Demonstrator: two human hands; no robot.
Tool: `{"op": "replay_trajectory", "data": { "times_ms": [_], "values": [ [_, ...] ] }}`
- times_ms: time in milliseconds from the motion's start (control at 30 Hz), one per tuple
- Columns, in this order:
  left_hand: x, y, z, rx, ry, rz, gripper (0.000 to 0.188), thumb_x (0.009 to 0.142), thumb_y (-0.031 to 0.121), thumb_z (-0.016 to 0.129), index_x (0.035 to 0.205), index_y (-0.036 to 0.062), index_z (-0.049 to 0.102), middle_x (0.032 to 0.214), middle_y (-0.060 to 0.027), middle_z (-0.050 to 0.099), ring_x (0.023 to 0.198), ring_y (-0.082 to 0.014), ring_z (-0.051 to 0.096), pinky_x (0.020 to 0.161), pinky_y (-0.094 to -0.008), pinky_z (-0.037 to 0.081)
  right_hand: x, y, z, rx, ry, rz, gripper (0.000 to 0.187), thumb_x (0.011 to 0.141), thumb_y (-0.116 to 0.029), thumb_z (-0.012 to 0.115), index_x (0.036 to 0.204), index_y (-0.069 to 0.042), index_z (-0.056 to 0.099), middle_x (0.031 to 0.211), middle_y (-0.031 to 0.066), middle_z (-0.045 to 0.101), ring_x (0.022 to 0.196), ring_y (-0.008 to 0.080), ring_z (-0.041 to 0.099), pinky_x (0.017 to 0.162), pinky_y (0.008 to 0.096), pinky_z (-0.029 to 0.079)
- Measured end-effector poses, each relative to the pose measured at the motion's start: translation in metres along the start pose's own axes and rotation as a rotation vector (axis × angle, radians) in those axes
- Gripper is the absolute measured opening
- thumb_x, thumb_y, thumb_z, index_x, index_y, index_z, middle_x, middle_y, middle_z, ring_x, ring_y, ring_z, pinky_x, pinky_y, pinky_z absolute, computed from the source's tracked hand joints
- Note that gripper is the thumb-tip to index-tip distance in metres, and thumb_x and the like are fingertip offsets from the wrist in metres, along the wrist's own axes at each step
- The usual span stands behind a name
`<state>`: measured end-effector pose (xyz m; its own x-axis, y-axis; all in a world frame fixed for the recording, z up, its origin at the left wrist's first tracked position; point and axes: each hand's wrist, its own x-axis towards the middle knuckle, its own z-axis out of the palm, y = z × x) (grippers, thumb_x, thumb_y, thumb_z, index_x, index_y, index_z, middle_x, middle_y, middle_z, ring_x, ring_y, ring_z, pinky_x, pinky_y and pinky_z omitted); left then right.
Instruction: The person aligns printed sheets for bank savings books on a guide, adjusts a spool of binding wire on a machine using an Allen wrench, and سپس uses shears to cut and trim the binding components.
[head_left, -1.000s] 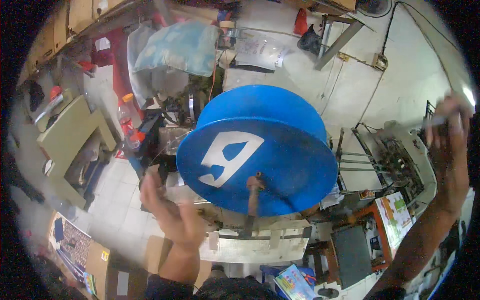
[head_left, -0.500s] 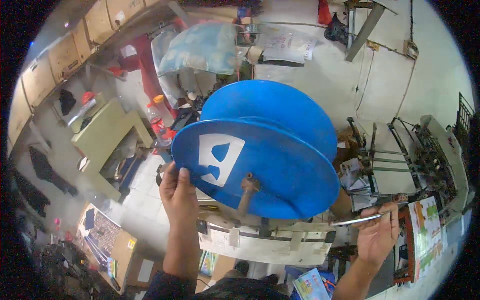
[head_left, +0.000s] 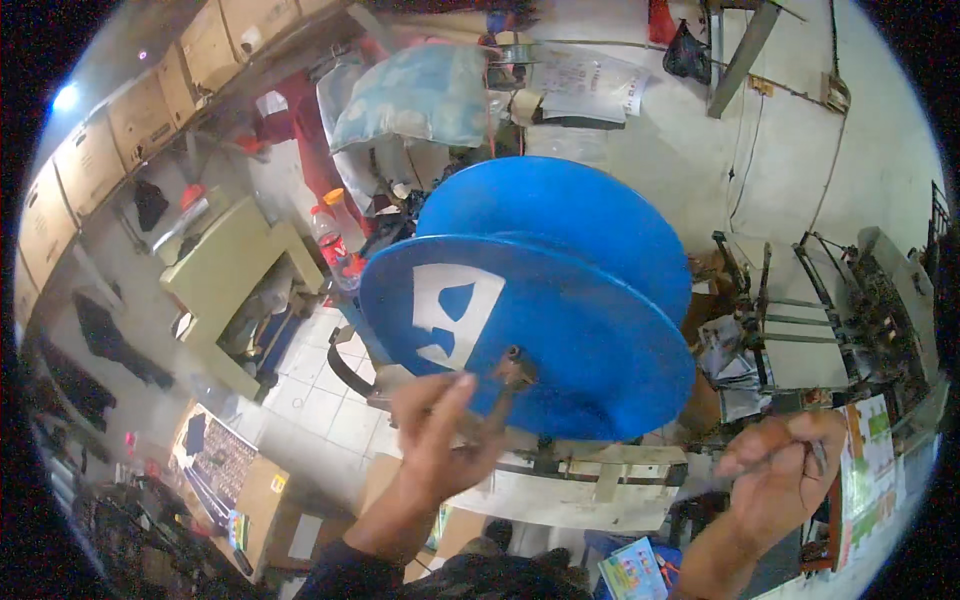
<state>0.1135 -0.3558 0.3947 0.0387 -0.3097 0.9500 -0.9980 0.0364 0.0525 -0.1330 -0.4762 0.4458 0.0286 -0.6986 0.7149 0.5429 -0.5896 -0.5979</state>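
Note:
A large blue cable reel (head_left: pixel 610 320) with two round flanges fills the middle, a cut-out white label (head_left: pixel 440 300) on its near flange. From its centre juts a brown metal crank (head_left: pixel 516 368). My left hand (head_left: pixel 435 450) is off the flange, beside the crank; motion smears its fingers, and whether they touch the crank I cannot make out. To the right of the reel, my right hand (head_left: pixel 780 470) is closed around a thin metal rod (head_left: pixel 821 461). Only a short end of the rod shows clearly; the rest is hidden or blurred.
Below the reel runs a pale bench edge (head_left: pixel 590 505). A plastic bottle (head_left: pixel 328 232) with a red label stands left of the reel, near a greenish cabinet (head_left: pixel 225 255). At right are a metal rack (head_left: pixel 800 320) and stacked papers (head_left: pixel 728 350). Cardboard boxes (head_left: pixel 90 165) line the upper left.
My left hand has let go of the flange's left rim and moved right to beside the crank. My right hand has turned, its fingers curling in; the rod no longer points out toward the reel.

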Motion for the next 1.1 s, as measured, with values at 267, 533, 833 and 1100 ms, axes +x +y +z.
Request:
{"op": "replay_trajectory", "data": {
  "times_ms": [267,533,833,1100],
  "values": [
    [0.018,0.013,0.028,-0.128,0.108,-0.150,0.056,0.059,0.008,0.088,0.111,0.0023,0.068,0.095,-0.0121,0.061,0.079,-0.0240,0.060,0.067,-0.0325,0.050,0.061,-0.033,0.109,-0.619,-0.515,-0.333,0.013,0.090,-0.005,0.063,0.100,0.003,0.059,0.079,0.0140,0.068,0.068,0.0165,0.068,0.061,0.0259,0.054],
    [0.015,0.005,0.035,-0.280,0.168,-0.165,0.051,0.061,-0.003,0.084,0.109,0.0027,0.068,0.091,-0.0101,0.058,0.078,-0.0217,0.060,0.066,-0.0298,0.053,0.067,-0.037,0.141,-0.783,-0.705,-0.294,0.009,0.090,0.000,0.062,0.098,0.004,0.062,0.080,0.0118,0.069,0.071,0.0124,0.068,0.066,0.0242,0.053],
    [0.016,0.000,0.033,-0.352,0.166,-0.151,0.046,0.063,-0.005,0.081,0.106,0.0028,0.069,0.091,-0.0123,0.059,0.078,-0.0239,0.060,0.067,-0.0310,0.052,0.081,-0.075,0.171,-1.238,-1.003,-0.460,0.014,0.083,0.000,0.061,0.097,0.001,0.062,0.078,0.0161,0.066,0.068,0.0290,0.068,0.062,0.0346,0.053],
    [0.014,-0.003,0.036,-0.389,0.182,-0.126,0.049,0.061,-0.006,0.080,0.108,0.0015,0.068,0.090,-0.0120,0.060,0.077,-0.0234,0.057,0.066,-0.0302,0.049,0.096,-0.090,0.178,-1.382,-1.207,-0.284,0.007,0.083,-0.003,0.060,0.090,-0.003,0.061,0.072,0.0120,0.065,0.065,0.0314,0.066,0.056,0.0353,0.051]
  ]
}}
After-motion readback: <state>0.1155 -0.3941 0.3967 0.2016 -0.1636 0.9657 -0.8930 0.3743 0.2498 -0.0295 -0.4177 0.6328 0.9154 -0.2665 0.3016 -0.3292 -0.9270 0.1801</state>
